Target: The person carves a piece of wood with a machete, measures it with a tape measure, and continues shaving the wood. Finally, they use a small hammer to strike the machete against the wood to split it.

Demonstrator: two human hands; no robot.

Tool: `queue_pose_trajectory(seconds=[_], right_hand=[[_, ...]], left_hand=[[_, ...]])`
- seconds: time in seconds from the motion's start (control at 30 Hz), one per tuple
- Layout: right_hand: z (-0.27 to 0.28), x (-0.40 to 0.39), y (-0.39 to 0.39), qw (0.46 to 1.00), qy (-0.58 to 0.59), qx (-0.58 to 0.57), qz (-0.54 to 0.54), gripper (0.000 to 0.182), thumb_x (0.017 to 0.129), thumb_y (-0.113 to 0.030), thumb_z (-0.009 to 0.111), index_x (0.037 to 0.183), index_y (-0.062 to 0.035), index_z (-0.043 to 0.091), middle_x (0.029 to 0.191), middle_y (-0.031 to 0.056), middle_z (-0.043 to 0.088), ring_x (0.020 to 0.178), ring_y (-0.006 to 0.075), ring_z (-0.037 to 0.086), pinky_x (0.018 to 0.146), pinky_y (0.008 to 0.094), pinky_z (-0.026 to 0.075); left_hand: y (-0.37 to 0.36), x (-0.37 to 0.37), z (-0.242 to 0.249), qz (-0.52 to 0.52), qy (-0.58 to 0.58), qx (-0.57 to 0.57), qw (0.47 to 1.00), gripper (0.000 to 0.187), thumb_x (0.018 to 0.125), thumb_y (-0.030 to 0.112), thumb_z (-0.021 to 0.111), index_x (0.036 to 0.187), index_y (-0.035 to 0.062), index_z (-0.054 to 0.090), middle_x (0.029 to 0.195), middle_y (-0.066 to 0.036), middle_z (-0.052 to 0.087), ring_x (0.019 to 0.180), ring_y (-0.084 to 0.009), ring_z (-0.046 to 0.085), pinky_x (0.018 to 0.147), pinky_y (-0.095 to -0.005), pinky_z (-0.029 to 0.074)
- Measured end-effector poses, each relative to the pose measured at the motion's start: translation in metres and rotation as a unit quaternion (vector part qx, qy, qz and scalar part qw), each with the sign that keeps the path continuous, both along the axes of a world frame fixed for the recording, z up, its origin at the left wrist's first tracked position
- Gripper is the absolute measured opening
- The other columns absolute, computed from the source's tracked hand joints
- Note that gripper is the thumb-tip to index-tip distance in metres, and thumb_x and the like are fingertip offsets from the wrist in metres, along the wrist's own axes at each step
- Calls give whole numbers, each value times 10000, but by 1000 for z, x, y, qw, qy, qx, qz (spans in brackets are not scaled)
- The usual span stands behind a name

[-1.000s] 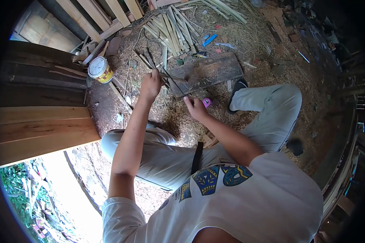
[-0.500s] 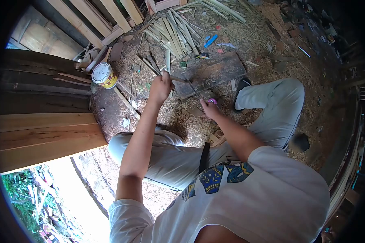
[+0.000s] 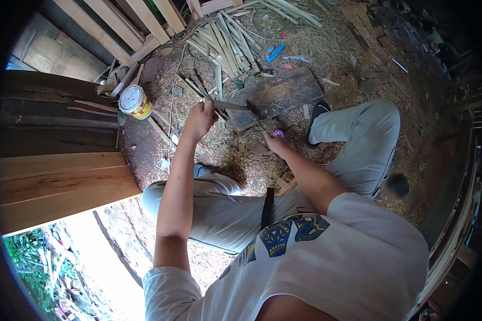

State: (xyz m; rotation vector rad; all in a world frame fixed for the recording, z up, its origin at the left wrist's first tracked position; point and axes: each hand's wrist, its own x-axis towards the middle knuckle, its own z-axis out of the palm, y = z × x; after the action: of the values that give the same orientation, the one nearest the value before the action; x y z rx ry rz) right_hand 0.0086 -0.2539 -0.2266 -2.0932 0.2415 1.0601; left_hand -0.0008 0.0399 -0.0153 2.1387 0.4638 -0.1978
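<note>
My left hand (image 3: 200, 121) is closed around split bamboo strips (image 3: 230, 106), whose ends stick out on both sides of the fist. My right hand (image 3: 277, 145) grips a dark-bladed knife (image 3: 258, 113) that points up and left. Its blade crosses the far end of the longest strip, over a worn wooden plank (image 3: 284, 92) lying on the ground. Right by the right fingers shows a small pink-purple round thing (image 3: 278, 133).
Behind the plank lies a pile of split strips (image 3: 227, 45). A white and yellow bucket (image 3: 136, 101) stands to the left, beside a timber wall (image 3: 64, 179). Shavings litter the floor (image 3: 246, 160). A blue scrap (image 3: 276, 52) lies near the plank.
My left hand has shifted slightly left and down with the strips. The knife blade has turned a little and looks broader at the strip's end. My right hand stays nearly in place.
</note>
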Motion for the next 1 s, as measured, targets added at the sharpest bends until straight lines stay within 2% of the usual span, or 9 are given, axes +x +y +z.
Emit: queue_pose_trajectory(seconds=[0.07, 0.17, 0.37, 0.47, 0.5, 0.57, 0.7, 0.83, 1.0], right_hand=[[14, 1, 15, 1000, -8, -21, 2, 830, 970, -733, 420, 665, 7, 642, 581, 143, 620, 524, 280, 642, 616, 438, 536], [18, 9, 44, 992, -120, 34, -6, 773, 979, -720, 418, 719, -38, 675, 590, 111, 631, 525, 267, 635, 607, 408, 509], [46, 5, 79, 939, -147, 307, -36, 673, 1013, -675, 429, 823, -77, 671, 621, 66, 625, 547, 225, 621, 543, 391, 456], [11, -4, 60, 952, -251, 169, -36, 703, 1009, -690, 414, 724, -77, 606, 585, 42, 593, 486, 191, 593, 503, 357, 438], [6, -4, 43, 987, -54, 140, -58, 766, 1004, -707, 392, 663, -53, 600, 532, 78, 574, 451, 227, 589, 504, 383, 477], [-43, 1, 13, 994, 48, 35, -87, 828, 989, -732, 387, 598, -25, 569, 482, 101, 541, 407, 251, 572, 491, 407, 500], [-71, 2, -27, 995, 37, 73, -64, 822, 962, -744, 438, 575, -23, 514, 474, 87, 512, 406, 245, 570, 453, 419, 490], [-29, 3, -14, 987, 64, 112, -95, 711, 961, -679, 538, 628, -51, 532, 517, 62, 525, 413, 217, 559, 443, 392, 483], [-3, 6, 31, 904, 97, 277, -310, 489, 897, -506, 763, 699, -137, 512, 575, -6, 497, 446, 146, 485, 447, 336, 439]], left_hand=[[-2, 0, 7, -8, 5, 17, 1000, 651, 1041, 520, 404, 813, -38, 651, 757, -186, 696, 734, -345, 680, 781, -446, 522], [-6, -6, 15, -129, -85, 250, 956, 589, 1056, 449, 411, 915, -74, 643, 898, -323, 682, 915, -502, 649, 874, -545, 504], [-12, -9, 26, -103, -93, 245, 959, 599, 1066, 454, 410, 909, -75, 641, 857, -334, 664, 893, -513, 645, 837, -559, 506], [-17, -9, 32, -121, -69, 258, 956, 605, 1064, 465, 416, 902, -72, 642, 843, -332, 662, 871, -512, 648, 821, -556, 510], [-17, -11, 32, -121, -82, 256, 956, 588, 1065, 457, 421, 912, -65, 644, 842, -325, 664, 865, -509, 649, 807, -559, 511], [-16, -11, 33, -125, -78, 250, 957, 573, 1062, 455, 427, 926, -57, 647, 846, -320, 668, 868, -505, 651, 803, -558, 512], [-11, -7, 27, -104, -72, 242, 962, 536, 1052, 453, 445, 974, -33, 658, 851, -305, 675, 868, -496, 658, 791, -555, 516], [-16, -3, 39, -82, -74, 252, 961, 518, 1046, 442, 448, 1011, -25, 669, 840, -304, 671, 843, -491, 661, 777, -555, 520], [-12, 1, 29, -32, -142, 268, 952, 505, 1060, 398, 440, 984, -50, 661, 812, -284, 681, 776, -448, 685, 735, -514, 531]])
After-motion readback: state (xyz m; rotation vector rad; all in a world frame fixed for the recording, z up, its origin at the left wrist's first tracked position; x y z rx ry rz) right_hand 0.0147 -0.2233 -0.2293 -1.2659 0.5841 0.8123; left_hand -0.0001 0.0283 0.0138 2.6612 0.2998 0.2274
